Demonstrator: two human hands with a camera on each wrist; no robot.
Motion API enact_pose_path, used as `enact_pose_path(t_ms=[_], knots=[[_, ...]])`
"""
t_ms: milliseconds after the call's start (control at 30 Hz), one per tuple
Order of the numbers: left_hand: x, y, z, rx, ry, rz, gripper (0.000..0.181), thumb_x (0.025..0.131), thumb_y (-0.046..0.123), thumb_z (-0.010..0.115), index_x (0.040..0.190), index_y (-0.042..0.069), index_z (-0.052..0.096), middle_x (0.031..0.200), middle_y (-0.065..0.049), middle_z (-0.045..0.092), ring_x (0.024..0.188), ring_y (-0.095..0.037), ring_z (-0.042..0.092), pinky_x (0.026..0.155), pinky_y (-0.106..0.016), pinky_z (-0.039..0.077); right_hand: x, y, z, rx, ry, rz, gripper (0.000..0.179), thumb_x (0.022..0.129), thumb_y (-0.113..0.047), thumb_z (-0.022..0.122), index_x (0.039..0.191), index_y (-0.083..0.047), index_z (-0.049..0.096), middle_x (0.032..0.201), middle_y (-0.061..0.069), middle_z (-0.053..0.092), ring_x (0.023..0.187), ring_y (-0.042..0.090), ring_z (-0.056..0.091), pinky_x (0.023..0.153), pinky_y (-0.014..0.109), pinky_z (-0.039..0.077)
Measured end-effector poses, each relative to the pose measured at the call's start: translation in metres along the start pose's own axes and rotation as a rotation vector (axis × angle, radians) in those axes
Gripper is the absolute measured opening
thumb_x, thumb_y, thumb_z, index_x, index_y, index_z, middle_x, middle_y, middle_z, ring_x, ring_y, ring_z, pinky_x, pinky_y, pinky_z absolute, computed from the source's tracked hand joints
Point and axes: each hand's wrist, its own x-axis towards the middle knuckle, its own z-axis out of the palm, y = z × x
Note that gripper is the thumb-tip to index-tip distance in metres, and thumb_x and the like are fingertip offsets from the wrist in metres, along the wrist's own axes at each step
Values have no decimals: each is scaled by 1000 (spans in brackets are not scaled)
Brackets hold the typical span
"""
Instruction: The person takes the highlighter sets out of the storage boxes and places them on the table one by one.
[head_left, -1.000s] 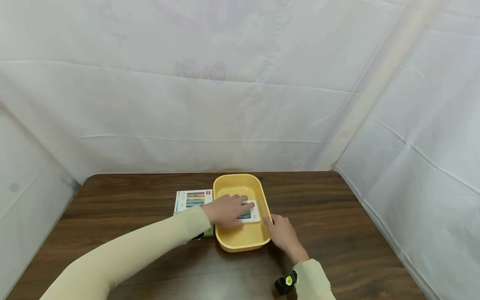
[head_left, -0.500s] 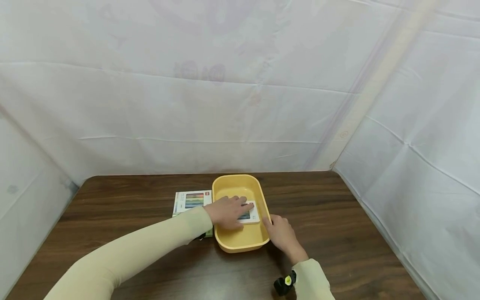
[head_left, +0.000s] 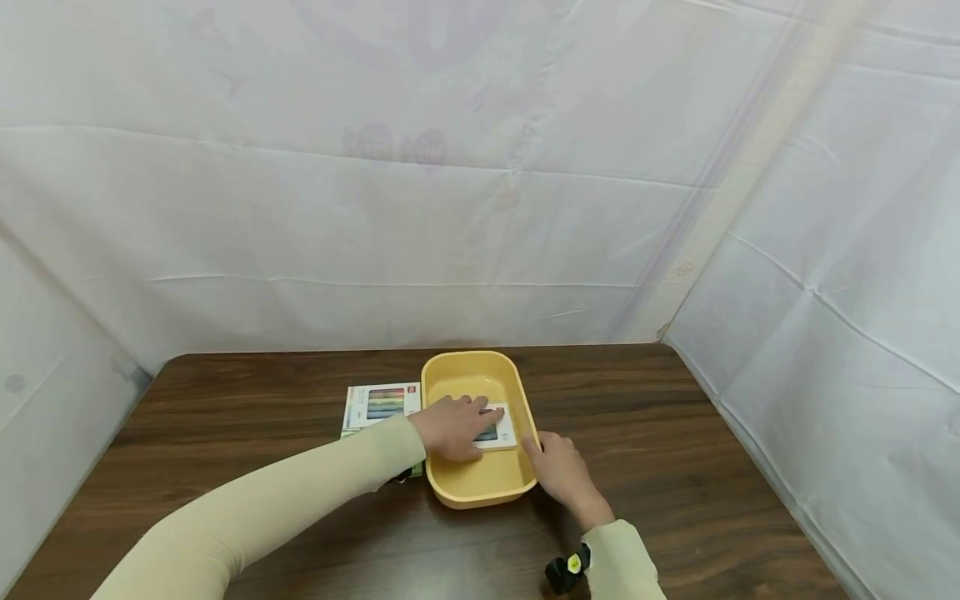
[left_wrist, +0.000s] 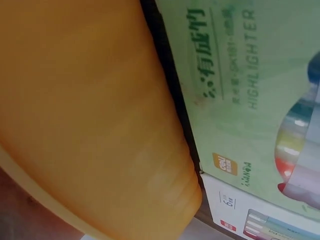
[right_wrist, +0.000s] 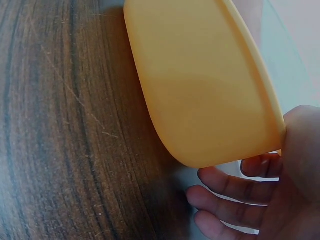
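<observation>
A yellow plastic tray [head_left: 480, 492] stands on the table, its long side running away from me. Inside it lies a flat white box [head_left: 507, 432] with a window showing coloured pens. My left hand [head_left: 452, 427] rests on this box with spread fingers, covering its left part. At the tray's right side my right hand [head_left: 562, 468] grips the rim, thumb over the edge. The right wrist view shows that hand's fingers [right_wrist: 235, 192] curled against the outer wall of the tray.
Left of the tray lie a white box of coloured pens [head_left: 360, 406] and a green highlighter box [left_wrist: 225, 60], the green one partly under my left sleeve in the head view. The brown wooden table [head_left: 637, 417] meets white cloth walls [head_left: 375, 250] at the back and sides.
</observation>
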Motion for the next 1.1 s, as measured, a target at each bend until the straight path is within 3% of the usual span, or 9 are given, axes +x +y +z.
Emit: enact_pose_path(t_ms=[1100], knots=[[-1, -6, 2, -16, 17, 8, 67, 93, 46, 57, 151, 26, 32, 147, -4, 42, 127, -24, 49, 101, -47, 44, 3, -1, 1, -6, -19, -12, 35, 102, -33, 43, 99, -9, 68, 70, 2, 57, 61, 15, 53, 56, 29, 41]])
